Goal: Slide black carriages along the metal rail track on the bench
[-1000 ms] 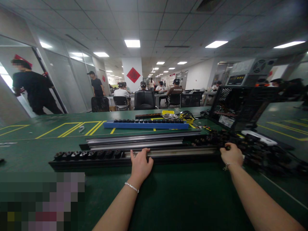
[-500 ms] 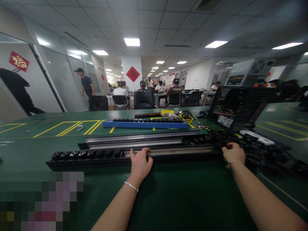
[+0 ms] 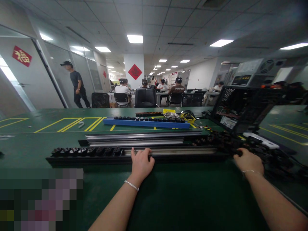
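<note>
A long black rail (image 3: 173,158) with a bare metal channel lies across the table in front of me. Several black blocks with metal tops (image 3: 89,151) sit in a row in its left half. My left hand (image 3: 141,161) grips the rail near its middle, just right of the last block, fingers bent over it. Beyond the rail's right end, my right hand (image 3: 250,162) is at the near edge of a heap of dark parts (image 3: 276,154). Its fingers are curled together, and whatever they hold is hidden.
Behind the black rail lie silvery rails (image 3: 134,141) and a blue rail (image 3: 146,123) filled with similar blocks. An open computer case (image 3: 237,107) stands at the right, near a metal dish (image 3: 171,115). A person (image 3: 77,85) walks at the far left; others sit farther back.
My right hand has moved right, away from the rail's end and toward the heap. The left hand keeps its place on the rail. The walking person has shifted left.
</note>
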`<state>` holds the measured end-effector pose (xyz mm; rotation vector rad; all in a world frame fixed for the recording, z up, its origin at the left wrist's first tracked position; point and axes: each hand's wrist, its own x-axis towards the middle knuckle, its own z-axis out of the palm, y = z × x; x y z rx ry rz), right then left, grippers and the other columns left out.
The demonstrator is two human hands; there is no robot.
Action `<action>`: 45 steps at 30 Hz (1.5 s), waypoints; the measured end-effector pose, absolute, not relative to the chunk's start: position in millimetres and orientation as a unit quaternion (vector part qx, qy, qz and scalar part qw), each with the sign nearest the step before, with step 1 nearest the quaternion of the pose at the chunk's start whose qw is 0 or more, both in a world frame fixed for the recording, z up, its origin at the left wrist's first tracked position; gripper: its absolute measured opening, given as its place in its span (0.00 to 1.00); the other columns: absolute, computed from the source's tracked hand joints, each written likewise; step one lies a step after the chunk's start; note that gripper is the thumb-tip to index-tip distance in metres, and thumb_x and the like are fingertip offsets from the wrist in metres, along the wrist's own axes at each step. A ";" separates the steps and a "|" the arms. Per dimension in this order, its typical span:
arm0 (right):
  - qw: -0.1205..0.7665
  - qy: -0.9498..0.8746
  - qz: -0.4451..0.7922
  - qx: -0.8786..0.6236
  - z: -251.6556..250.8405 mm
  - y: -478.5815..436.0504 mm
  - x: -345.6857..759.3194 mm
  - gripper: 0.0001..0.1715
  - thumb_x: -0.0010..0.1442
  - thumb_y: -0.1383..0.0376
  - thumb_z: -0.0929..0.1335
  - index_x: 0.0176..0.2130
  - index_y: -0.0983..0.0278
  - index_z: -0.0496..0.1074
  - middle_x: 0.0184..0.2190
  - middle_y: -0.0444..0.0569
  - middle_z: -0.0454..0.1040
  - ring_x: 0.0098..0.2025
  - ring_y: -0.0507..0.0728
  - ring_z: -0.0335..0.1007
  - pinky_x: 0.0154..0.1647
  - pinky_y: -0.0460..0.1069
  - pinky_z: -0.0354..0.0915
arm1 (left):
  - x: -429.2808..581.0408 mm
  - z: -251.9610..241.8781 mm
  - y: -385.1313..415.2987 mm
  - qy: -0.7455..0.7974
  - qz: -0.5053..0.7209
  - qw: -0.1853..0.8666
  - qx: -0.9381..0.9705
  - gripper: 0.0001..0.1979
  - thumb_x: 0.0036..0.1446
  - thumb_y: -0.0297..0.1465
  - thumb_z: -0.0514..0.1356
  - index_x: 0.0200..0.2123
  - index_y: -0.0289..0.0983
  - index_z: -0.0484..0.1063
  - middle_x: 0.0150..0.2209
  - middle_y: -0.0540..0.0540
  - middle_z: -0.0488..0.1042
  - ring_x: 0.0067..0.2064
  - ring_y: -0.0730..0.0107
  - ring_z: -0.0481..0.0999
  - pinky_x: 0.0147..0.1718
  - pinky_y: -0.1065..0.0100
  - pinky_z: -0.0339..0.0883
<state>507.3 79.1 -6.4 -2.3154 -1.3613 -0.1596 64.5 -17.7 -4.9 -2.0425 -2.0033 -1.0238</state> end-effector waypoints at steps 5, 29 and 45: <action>0.127 -0.525 -0.145 -0.829 -16.9 69.9 519.7 0.21 0.55 0.58 0.60 0.46 0.60 0.70 0.41 0.58 0.72 0.48 0.66 0.63 0.44 0.58 0.58 | 64.2 -4.6 -19.0 -0.656 -0.333 0.052 -0.675 0.09 0.52 0.30 0.52 0.37 0.44 0.68 0.31 0.52 0.75 0.39 0.65 0.72 0.61 0.45 0.35; 0.255 -0.674 -0.089 -0.688 -16.2 49.6 313.8 0.25 0.61 0.62 0.54 0.52 0.58 0.69 0.56 0.44 0.66 0.59 0.58 0.55 0.61 0.62 0.43 | 19.3 -5.2 -16.5 -0.797 -0.355 0.203 -0.445 0.21 0.51 0.31 0.52 0.49 0.34 0.65 0.55 0.38 0.65 0.56 0.53 0.60 0.54 0.49 0.52; 0.250 -0.660 -0.106 -0.700 -17.3 47.3 313.8 0.26 0.58 0.65 0.56 0.52 0.57 0.70 0.55 0.44 0.67 0.58 0.58 0.56 0.61 0.59 0.44 | 18.9 -6.4 -14.5 -0.797 -0.344 0.191 -0.458 0.19 0.52 0.30 0.52 0.48 0.33 0.66 0.50 0.37 0.69 0.53 0.55 0.62 0.50 0.55 0.58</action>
